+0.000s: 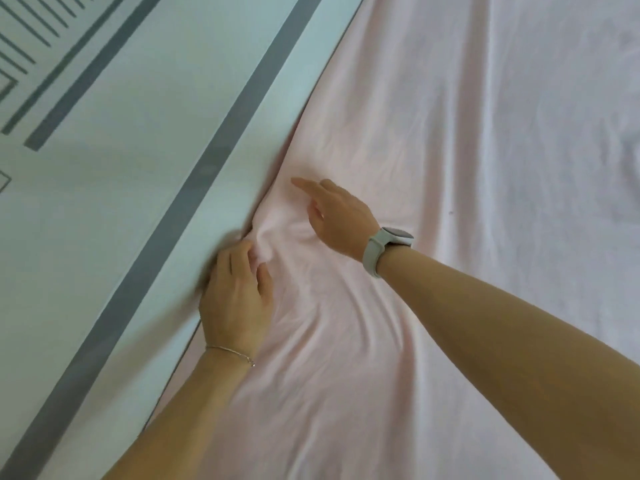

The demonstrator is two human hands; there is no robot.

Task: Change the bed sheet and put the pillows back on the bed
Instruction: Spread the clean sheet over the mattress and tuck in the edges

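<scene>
Tucking pink sheet (433, 168) by headboard (145, 174): left hand (235, 292) pinching fabric, right hand (337, 216) loose, forefinger out; smoothing likely next.

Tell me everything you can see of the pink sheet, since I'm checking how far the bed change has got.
The pink sheet is a pale, smooth, slightly shiny fabric spread over the bed and filling most of the view. It lies loose, with long folds and creases that converge on its edge by the white, grey-striped panel. There the left hand has its fingers curled into a bunch of the fabric at the gap, while the right hand lies on the sheet with its index finger extended. Its far right part looks paler and rumpled.
</scene>
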